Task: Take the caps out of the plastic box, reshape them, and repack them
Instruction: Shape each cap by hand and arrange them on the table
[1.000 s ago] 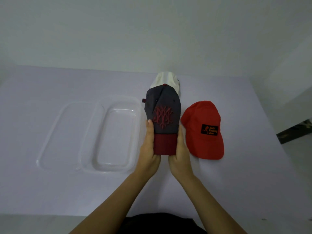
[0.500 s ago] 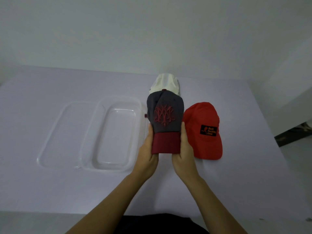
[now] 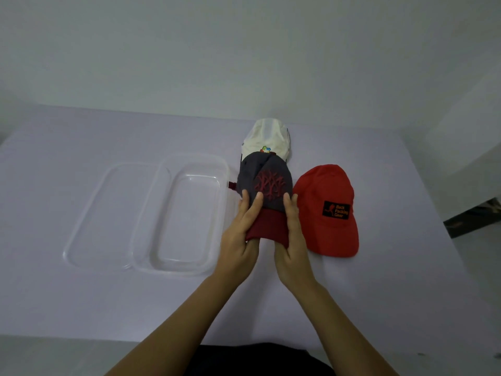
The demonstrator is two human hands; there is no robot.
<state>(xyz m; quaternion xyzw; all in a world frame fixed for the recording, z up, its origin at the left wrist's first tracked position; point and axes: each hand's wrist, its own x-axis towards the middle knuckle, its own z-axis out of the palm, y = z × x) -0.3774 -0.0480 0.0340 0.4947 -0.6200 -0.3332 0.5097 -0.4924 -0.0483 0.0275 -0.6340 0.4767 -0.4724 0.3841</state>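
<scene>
A dark grey cap (image 3: 267,177) with a red embroidered emblem and a dark red brim sits between my hands at the table's middle. My left hand (image 3: 241,232) grips its left side and brim, fingers laid on the crown. My right hand (image 3: 291,234) grips the right side of the brim. A white cap (image 3: 267,139) lies just behind it, partly covered. A red cap (image 3: 329,210) with a black patch lies flat to the right. The clear plastic box (image 3: 151,221) stands with nothing in it to the left.
The box's clear lid (image 3: 89,213) lies against the box's left side. All of it rests on a pale lilac table (image 3: 81,299) whose front edge runs near my body. A white wall stands behind the table.
The grey cap has come lower, toward the table. My fingers have slid up from the brim's sides onto the crown. More of the white cap shows behind it.
</scene>
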